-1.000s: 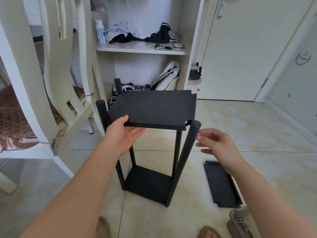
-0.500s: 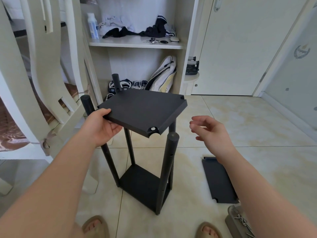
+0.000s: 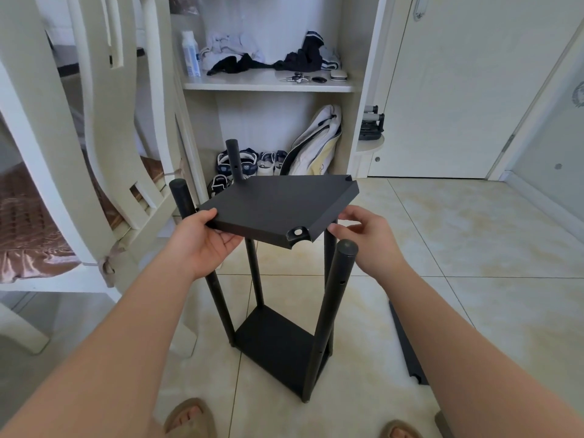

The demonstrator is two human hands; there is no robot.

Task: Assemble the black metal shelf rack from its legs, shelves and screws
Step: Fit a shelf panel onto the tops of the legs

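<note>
Between the two hands, a flat black metal shelf panel (image 3: 278, 210) hangs tilted above the frame, its notched corner with the screw hole (image 3: 297, 232) pointing back at us. Up on the near-left corner, the left hand (image 3: 202, 238) grips firmly, thumb on top, fingers underneath. Over on the panel's right edge, the right hand (image 3: 363, 235) has its fingers curled and touching, though whether it truly pinches that edge I can't tell.

Below both hands stand the four black round metal legs (image 3: 335, 305), joined low down by a black bottom shelf (image 3: 275, 339), so the base level looks done. This panel isn't seated yet: it sits skewed, and the nearest leg top, just beneath the right hand, lies outside the notch. Beyond the right forearm, another black panel on the tiles (image 3: 407, 343) waits. I'd call it roughly a third through: this shelf needs lining up and screwing, then the spare.
</note>
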